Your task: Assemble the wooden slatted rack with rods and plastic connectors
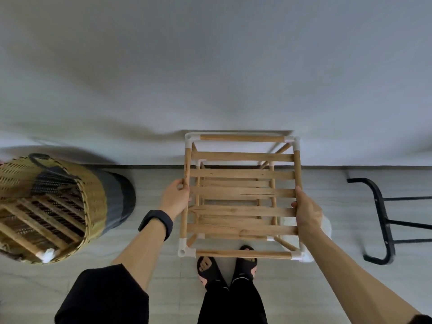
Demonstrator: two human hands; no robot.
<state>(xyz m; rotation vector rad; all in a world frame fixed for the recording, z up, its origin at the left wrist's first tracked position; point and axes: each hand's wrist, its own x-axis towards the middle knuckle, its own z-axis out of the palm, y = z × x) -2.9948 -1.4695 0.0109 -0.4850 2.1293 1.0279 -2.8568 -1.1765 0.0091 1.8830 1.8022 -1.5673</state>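
Note:
A wooden slatted rack [242, 192] stands on the floor in front of me, seen from above. Its top shelf has several flat slats between two side rods, with white plastic connectors [184, 250] at the corners. A lower slatted shelf shows through the gaps. My left hand [175, 198] grips the left side rod near its middle. My right hand [306, 210] grips the right side rod, thumb on top. A rod [243, 138] closes the far edge and another rod [243, 254] the near edge.
A woven basket [46, 206] at the left holds another slatted panel and a white connector. A black metal frame [383, 220] stands at the right. A white wall runs behind the rack. My feet in sandals [228, 263] are just under the near edge.

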